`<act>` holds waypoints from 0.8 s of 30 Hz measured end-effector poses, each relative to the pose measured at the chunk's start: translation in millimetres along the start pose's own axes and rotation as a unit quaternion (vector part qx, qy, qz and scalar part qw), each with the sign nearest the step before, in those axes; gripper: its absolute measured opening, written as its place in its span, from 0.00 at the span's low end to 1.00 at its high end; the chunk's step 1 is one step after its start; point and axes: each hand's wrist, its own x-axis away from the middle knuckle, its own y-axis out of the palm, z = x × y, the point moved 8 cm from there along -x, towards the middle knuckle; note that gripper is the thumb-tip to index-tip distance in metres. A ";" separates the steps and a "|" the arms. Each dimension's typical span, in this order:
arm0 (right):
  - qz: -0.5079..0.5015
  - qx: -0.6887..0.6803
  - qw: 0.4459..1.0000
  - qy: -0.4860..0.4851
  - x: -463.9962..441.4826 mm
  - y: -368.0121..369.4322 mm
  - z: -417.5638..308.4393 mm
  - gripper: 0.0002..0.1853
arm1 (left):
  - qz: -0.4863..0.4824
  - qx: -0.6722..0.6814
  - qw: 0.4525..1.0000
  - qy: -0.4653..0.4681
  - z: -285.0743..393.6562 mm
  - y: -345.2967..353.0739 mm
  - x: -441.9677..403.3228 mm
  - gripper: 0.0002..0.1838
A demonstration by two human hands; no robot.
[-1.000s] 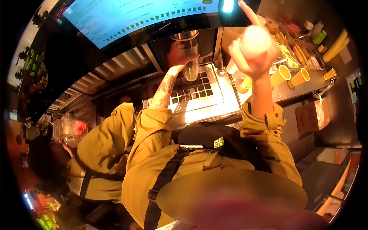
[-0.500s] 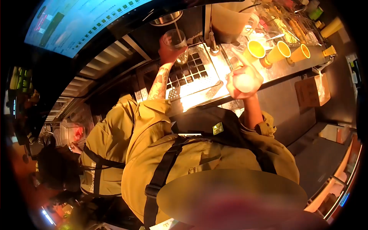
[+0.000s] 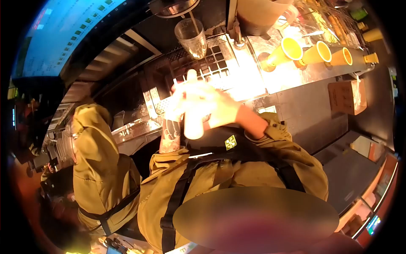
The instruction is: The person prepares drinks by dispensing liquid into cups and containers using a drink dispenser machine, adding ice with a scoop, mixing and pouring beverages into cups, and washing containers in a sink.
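Observation:
Both hands meet in front of my body, washed out by strong light. My right hand point(image 3: 220, 106) is closed on a pale bottle-shaped thing point(image 3: 194, 127) with a blunt lower end and a narrower upper end; its exact kind is lost in the glare. From the other side my left hand point(image 3: 177, 99), below a tattooed forearm, wraps the same thing, its fingers partly blurred. Beyond them a clear cup point(image 3: 190, 36) stands by the grid of a drip tray point(image 3: 215, 59). A thin stream runs into it from a round metal dispenser point(image 3: 179, 7).
Yellow cups point(image 3: 289, 51) stand in a row along the counter at right. Behind them is a large jug point(image 3: 258, 19) of brown liquid. A lit screen point(image 3: 63, 34) is at upper left. A co-worker's sleeve point(image 3: 95, 156) is close on my left; a cardboard box point(image 3: 344, 97) hangs at right.
My left hand has let go of the clear cup and come back toward my body. My right hand has brought the pale thing leftward, and both hands now meet on it.

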 end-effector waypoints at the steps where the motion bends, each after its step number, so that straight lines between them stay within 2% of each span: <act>1: 0.014 0.037 0.996 0.081 15.5 -8.3 51.6 0.37 | 0.070 -0.086 0.993 -0.049 20.4 -1.8 1.0 0.25; 3: 0.026 0.105 0.964 0.244 52.6 -24.6 154.0 0.54 | 0.185 -0.232 0.938 -0.179 61.6 -4.4 9.5 0.35; 4: 0.087 0.176 0.931 0.308 70.8 -39.7 213.4 0.52 | 0.119 -0.314 0.937 -0.100 58.1 -25.4 -5.3 0.31; 6: 0.201 0.275 0.828 0.445 113.6 -67.8 324.6 0.51 | 0.081 -0.275 0.955 -0.078 26.6 -62.2 -15.7 0.23; 7: 0.222 0.220 0.810 0.497 113.8 -67.5 354.3 0.44 | 0.118 -0.154 0.973 -0.125 9.3 -79.1 -19.6 0.19; 8: 0.275 0.271 0.773 0.504 111.2 -70.8 367.1 0.34 | 0.080 -0.055 0.984 -0.150 -7.9 -95.2 -31.0 0.18; 9: 0.339 0.260 0.743 0.516 116.0 -77.4 380.7 0.25 | 0.046 0.046 0.981 -0.183 -24.5 -110.8 -41.2 0.18; 10: 0.361 0.231 0.772 0.470 115.3 -78.7 382.2 0.22 | 0.018 0.137 0.965 -0.221 -40.5 -126.3 -50.3 0.17; 11: 0.381 0.205 0.799 0.418 108.5 -84.8 374.7 0.19 | 0.011 0.133 0.944 -0.303 -67.0 -144.6 -64.3 0.17; 13: 0.408 0.171 0.823 0.357 111.9 -93.1 350.4 0.17 | 0.017 0.064 0.965 -0.253 -47.3 -123.1 -66.4 0.14; 14: 0.467 0.038 0.796 0.382 105.8 -93.5 303.9 0.14 | 0.018 0.037 0.970 -0.240 -46.2 -120.3 -65.9 0.14; 15: 0.492 -0.067 0.799 0.339 104.9 -96.1 271.5 0.12 | 0.015 0.021 0.973 -0.230 -44.5 -116.8 -65.5 0.14; 17: 0.377 -0.171 0.819 0.397 124.7 -94.0 234.0 0.13 | 0.010 0.009 0.975 -0.220 -45.7 -114.8 -64.2 0.14; 18: 0.254 -0.052 0.873 0.413 126.0 -83.3 218.1 0.14 | 0.009 0.004 0.976 -0.217 -46.6 -114.9 -63.5 0.14; 19: 0.138 0.075 0.904 0.398 121.2 -72.2 195.1 0.15 | 0.007 0.000 0.977 -0.213 -46.9 -113.5 -63.5 0.13; 21: -0.126 0.270 0.800 0.520 125.7 -25.9 177.6 0.19 | 0.002 -0.006 0.979 -0.203 -47.1 -111.7 -63.5 0.13; 23: -0.194 0.223 0.790 0.536 143.0 1.6 200.4 0.21 | -0.002 -0.009 0.980 -0.197 -47.3 -109.7 -62.7 0.13; 24: -0.198 0.221 0.807 0.511 145.3 9.9 207.3 0.20 | -0.002 -0.011 0.981 -0.194 -46.2 -109.2 -62.4 0.13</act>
